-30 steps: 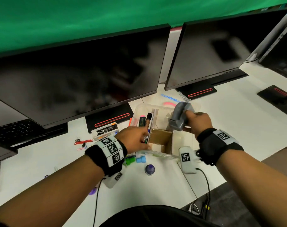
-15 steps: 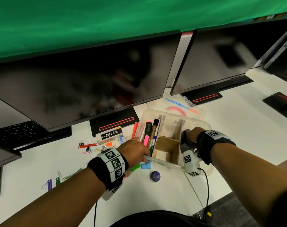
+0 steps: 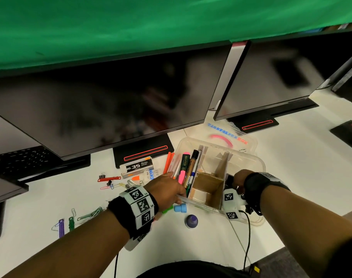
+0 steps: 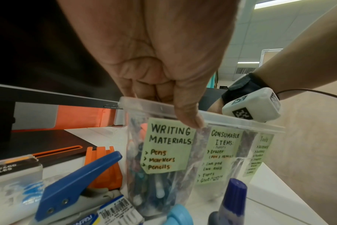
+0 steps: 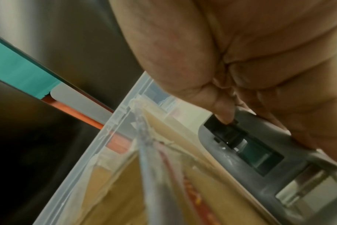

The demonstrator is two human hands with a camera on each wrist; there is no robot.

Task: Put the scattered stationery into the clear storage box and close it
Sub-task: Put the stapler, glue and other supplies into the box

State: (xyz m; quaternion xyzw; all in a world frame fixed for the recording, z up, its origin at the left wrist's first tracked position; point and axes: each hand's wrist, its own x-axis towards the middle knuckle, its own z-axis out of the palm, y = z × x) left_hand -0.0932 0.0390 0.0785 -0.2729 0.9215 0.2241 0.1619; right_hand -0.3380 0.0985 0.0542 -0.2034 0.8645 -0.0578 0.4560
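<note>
The clear storage box (image 3: 257, 159) stands open on the white desk, split by cardboard dividers (image 3: 221, 165). Pens and markers (image 3: 186, 169) fill its left compartment. Its front carries green labels (image 4: 167, 146). My left hand (image 3: 167, 187) grips the box's near left rim (image 4: 240, 120), fingers inside and thumb outside. My right hand (image 3: 239, 180) reaches down into the right compartment and holds a grey stapler (image 5: 250, 152); the hand hides most of it in the head view. The box lid (image 3: 231, 135), lettered in blue and red, lies flat behind the box.
Left of the box lie a staples box (image 3: 137, 166), orange sticks (image 3: 169, 161), binder clips (image 3: 108, 181) and paper clips (image 3: 86, 215). A blue cap (image 3: 180, 208) and a purple bottle (image 3: 191, 221) sit in front. A blue hole punch (image 4: 73, 182) lies near my left wrist. Monitors (image 3: 111, 101) stand behind.
My right hand has come down from above the box into the right compartment with the grey stapler. My left hand stays at the box's left rim.
</note>
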